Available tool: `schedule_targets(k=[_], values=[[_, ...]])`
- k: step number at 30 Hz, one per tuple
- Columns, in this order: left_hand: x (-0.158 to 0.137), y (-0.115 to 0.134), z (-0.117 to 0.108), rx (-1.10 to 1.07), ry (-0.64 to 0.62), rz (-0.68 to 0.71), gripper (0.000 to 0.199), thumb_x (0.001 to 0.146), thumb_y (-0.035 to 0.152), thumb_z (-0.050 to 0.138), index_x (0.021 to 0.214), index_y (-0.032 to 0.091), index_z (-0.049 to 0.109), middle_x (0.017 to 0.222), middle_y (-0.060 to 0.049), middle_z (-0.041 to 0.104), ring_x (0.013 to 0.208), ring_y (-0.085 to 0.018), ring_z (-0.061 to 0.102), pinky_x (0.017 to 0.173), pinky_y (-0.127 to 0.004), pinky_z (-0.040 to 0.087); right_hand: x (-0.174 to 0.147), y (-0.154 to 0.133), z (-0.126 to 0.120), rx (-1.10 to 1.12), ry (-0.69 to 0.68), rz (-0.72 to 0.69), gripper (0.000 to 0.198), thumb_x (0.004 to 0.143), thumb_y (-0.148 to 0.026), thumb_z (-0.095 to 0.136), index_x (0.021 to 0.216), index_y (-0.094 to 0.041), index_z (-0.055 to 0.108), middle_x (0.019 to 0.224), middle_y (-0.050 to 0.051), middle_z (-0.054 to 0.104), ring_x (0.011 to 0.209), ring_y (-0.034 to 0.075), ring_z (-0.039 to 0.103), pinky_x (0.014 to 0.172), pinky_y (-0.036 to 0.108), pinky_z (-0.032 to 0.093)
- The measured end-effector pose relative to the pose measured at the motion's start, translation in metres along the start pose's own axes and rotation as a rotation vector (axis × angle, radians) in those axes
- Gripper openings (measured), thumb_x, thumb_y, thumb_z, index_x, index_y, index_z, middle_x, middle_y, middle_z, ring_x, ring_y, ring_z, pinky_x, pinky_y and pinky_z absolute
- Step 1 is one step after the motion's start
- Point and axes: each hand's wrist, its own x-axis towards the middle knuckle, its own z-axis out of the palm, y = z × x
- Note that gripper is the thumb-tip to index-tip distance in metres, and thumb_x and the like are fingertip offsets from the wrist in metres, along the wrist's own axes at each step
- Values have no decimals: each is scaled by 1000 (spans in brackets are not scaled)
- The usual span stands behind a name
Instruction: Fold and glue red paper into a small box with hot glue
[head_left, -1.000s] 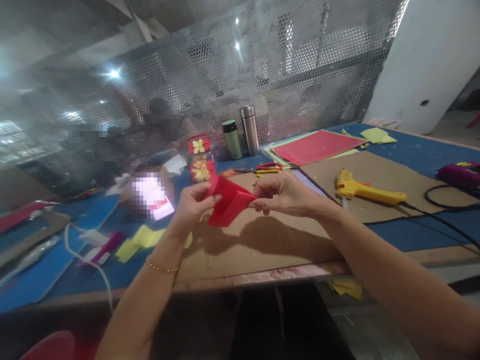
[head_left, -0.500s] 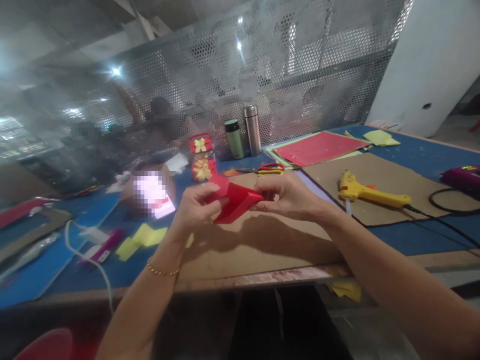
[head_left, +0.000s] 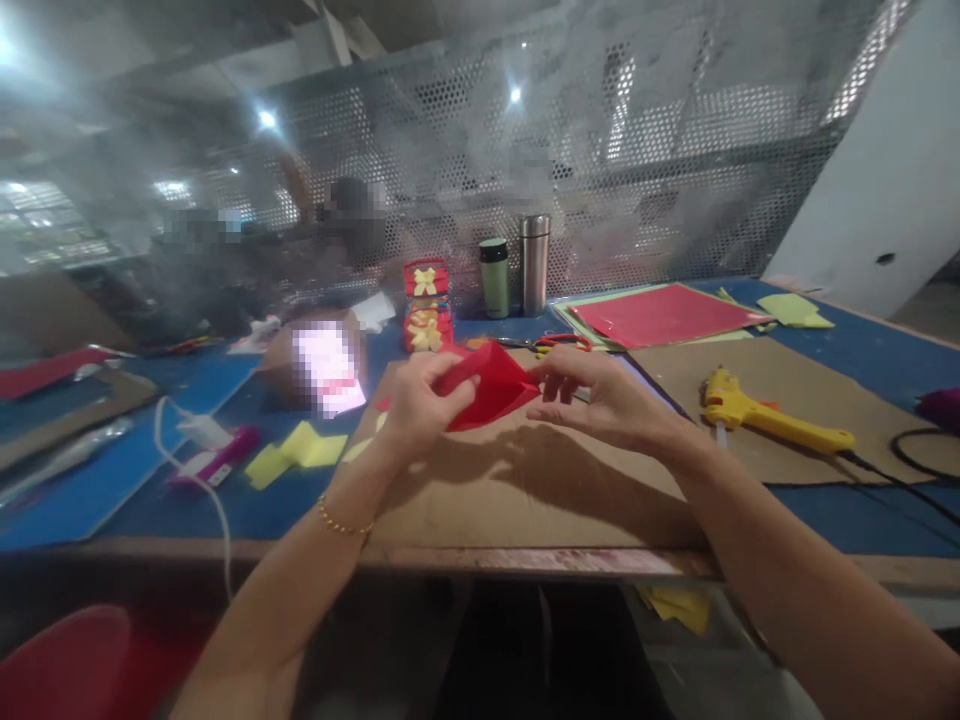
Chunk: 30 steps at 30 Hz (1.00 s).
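Note:
Between thumb and fingers, my left hand (head_left: 417,402) grips a folded piece of red paper (head_left: 495,384), its layers gaping toward the right like a pouch. My right hand (head_left: 609,398) is at the paper's right tip, thumb and fingers apart; whether a fingertip touches the tip I cannot tell. Below both hands lies a sheet of brown cardboard (head_left: 517,500). Just beyond the paper are scissors (head_left: 562,343) with red and yellow handles, partly hidden. Behind my left hand stand small red items with yellow bows (head_left: 426,310).
A yellow glue gun (head_left: 772,415) rests on cardboard at the right. Red sheets (head_left: 671,312) lie behind it. A green tumbler (head_left: 494,280) and steel flask (head_left: 534,268) stand at the back. To the left are yellow paper pieces (head_left: 300,452), a lit phone (head_left: 330,368) and a white cable (head_left: 161,430).
My right thumb and fingers have parted from their pinch on the red paper. The paper has turned in my left hand and shows a broader face. The view has shifted slightly left.

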Motion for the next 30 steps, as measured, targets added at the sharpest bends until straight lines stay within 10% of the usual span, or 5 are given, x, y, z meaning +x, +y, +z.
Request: schedule_targets(k=[5, 15, 30], values=[[0, 11, -1, 104, 47, 56, 12, 75, 23, 68, 82, 22, 78, 72, -5, 64, 92, -26, 54, 92, -42, 46, -1, 0, -6, -44, 128, -69, 32, 95, -52, 65, 99, -23, 77, 93, 8, 72, 82, 19, 63, 70, 32, 50], [-3, 11, 7, -73, -188, -27, 14, 79, 27, 63, 69, 18, 68, 62, 1, 60, 59, -13, 47, 59, -28, 38, -1, 8, -1, -88, 7, -72, 35, 95, -55, 65, 99, -23, 78, 76, 4, 63, 74, 18, 52, 66, 32, 43], [-5, 16, 6, -104, -245, -36, 14, 78, 29, 64, 71, 17, 66, 63, 1, 60, 60, -12, 50, 55, -25, 35, -1, 12, -1, -134, -6, -1, 46, 92, -62, 64, 72, -21, 58, 68, -1, 53, 63, 13, 41, 59, 29, 31]])
